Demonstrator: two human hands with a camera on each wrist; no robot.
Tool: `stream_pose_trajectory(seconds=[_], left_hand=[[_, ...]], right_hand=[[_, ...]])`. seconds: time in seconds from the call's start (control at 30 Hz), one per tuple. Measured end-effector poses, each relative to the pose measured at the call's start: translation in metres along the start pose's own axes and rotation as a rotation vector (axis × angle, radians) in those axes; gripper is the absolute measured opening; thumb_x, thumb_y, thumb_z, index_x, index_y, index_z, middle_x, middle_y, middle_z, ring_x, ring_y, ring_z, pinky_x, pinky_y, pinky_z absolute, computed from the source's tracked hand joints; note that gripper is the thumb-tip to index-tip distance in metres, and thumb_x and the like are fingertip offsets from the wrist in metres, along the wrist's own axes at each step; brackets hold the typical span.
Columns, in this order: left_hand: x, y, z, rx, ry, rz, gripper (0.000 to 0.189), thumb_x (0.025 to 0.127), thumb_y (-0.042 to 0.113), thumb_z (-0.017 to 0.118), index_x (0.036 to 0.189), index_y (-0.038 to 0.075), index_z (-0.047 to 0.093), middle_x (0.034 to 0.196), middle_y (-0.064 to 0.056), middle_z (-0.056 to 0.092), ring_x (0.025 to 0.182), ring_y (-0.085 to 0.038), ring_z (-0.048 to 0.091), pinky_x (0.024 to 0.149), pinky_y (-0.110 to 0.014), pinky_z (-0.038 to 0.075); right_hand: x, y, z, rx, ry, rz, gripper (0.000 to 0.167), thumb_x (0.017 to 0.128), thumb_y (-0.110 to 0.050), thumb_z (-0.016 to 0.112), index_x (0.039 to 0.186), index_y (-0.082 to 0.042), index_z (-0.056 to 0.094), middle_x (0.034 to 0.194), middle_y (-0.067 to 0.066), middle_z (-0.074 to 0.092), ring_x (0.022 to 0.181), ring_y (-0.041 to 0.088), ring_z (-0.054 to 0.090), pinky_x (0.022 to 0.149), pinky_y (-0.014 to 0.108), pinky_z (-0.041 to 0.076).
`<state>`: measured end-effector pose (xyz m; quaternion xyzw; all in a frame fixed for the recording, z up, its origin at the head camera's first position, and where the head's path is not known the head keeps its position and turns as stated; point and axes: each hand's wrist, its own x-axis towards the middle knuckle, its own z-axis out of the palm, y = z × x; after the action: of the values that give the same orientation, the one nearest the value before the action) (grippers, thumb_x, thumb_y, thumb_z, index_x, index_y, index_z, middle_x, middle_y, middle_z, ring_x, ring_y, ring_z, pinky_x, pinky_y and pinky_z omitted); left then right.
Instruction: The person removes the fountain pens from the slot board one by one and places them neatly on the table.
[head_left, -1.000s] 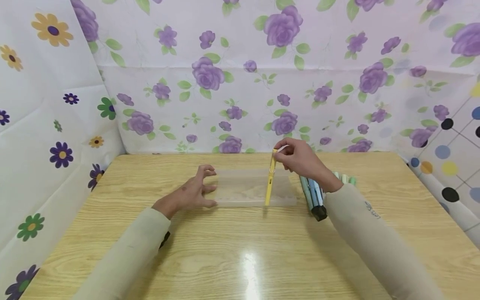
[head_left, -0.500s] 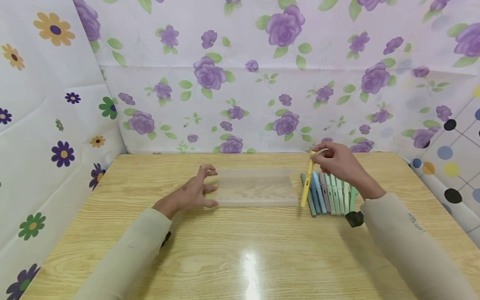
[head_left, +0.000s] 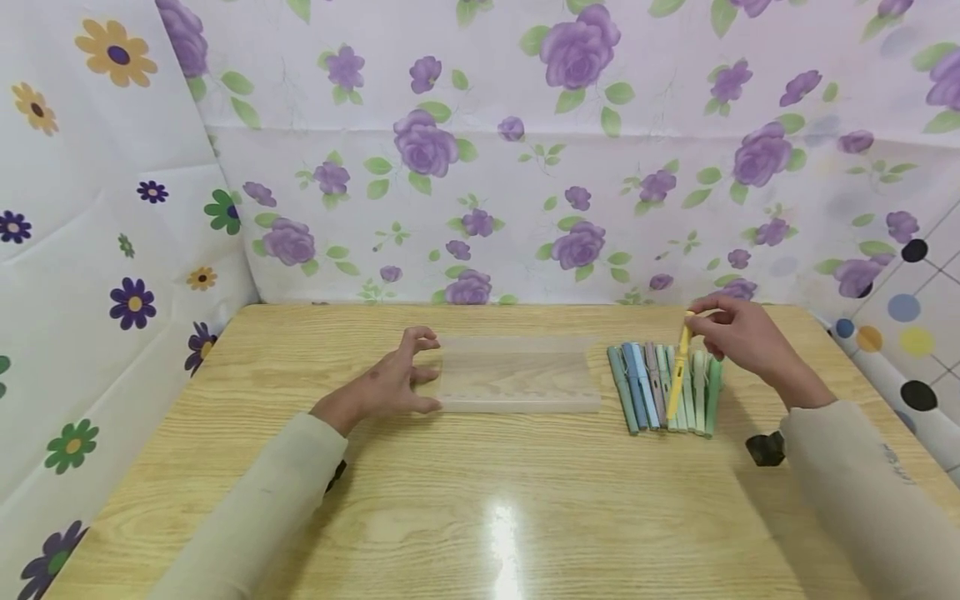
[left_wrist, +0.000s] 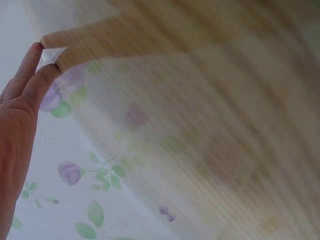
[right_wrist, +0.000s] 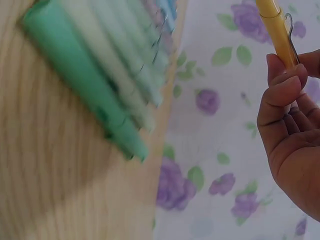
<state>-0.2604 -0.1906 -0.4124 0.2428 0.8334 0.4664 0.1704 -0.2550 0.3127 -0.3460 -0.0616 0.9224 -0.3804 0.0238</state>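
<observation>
My left hand (head_left: 390, 379) spans the left end of a clear plastic tray (head_left: 517, 407), thumb at the near corner and fingers at the far one. In the left wrist view its fingertips touch the edge of the tray. A yellow pen (head_left: 678, 375) hangs tilted from my right hand (head_left: 738, 333), pinched near its upper end by thumb and fingers. The right wrist view shows a metal clip on that pen (right_wrist: 275, 22). Behind and below it, several pens in blue, grey and green lie side by side, with a dark green pen (head_left: 712, 400) at the right end.
The row of pens lies on the wooden table (head_left: 420, 517), just right of the tray. A flowered cloth (head_left: 510, 208) stands along the table's back edge. Another patterned cloth (head_left: 150, 350) bounds the left side.
My right hand has carried the yellow pen rightward, from over the tray to above the row of pens. More of the row is uncovered now. The left hand keeps its place at the tray.
</observation>
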Motion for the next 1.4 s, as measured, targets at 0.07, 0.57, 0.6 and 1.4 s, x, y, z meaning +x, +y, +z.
stream_pose_trajectory(seconds=[0.07, 0.57, 0.6, 1.4], left_hand=[[0.000, 0.001, 0.000, 0.008, 0.003, -0.002, 0.090, 0.084, 0.006, 0.081, 0.143, 0.016, 0.014, 0.160, -0.016, 0.019, 0.133, -0.036, 0.049, 0.096, -0.051, 0.050], [-0.001, 0.002, -0.001, 0.006, -0.007, 0.022, 0.087, 0.086, 0.009, 0.080, 0.142, 0.013, 0.014, 0.160, -0.019, 0.019, 0.132, -0.040, 0.049, 0.099, -0.056, 0.046], [-0.001, 0.002, -0.001, 0.004, -0.007, 0.022, 0.087, 0.086, 0.009, 0.080, 0.142, 0.013, 0.014, 0.160, -0.020, 0.019, 0.132, -0.040, 0.049, 0.099, -0.055, 0.046], [-0.001, 0.000, -0.001, 0.028, 0.006, 0.012, 0.088, 0.085, 0.010, 0.082, 0.143, 0.014, 0.015, 0.159, -0.018, 0.021, 0.130, -0.037, 0.052, 0.100, -0.055, 0.046]], right_hand=[[-0.001, 0.010, -0.005, -0.005, 0.006, 0.030, 0.053, 0.103, -0.044, 0.054, 0.131, 0.000, 0.052, 0.092, 0.011, 0.068, 0.060, 0.025, 0.053, 0.060, 0.036, 0.045], [-0.005, 0.071, -0.023, 0.017, 0.003, 0.162, 0.060, 0.103, -0.046, 0.050, 0.133, 0.005, 0.050, 0.099, 0.007, 0.068, 0.068, 0.021, 0.059, 0.065, 0.036, 0.053], [-0.005, 0.074, -0.024, 0.019, 0.000, 0.171, 0.059, 0.104, -0.046, 0.050, 0.133, 0.006, 0.049, 0.099, 0.007, 0.068, 0.068, 0.021, 0.060, 0.066, 0.036, 0.054], [0.004, 0.101, -0.019, 0.001, -0.136, 0.294, 0.056, 0.104, -0.031, 0.045, 0.132, 0.018, 0.043, 0.097, 0.012, 0.068, 0.082, 0.016, 0.068, 0.073, 0.034, 0.058]])
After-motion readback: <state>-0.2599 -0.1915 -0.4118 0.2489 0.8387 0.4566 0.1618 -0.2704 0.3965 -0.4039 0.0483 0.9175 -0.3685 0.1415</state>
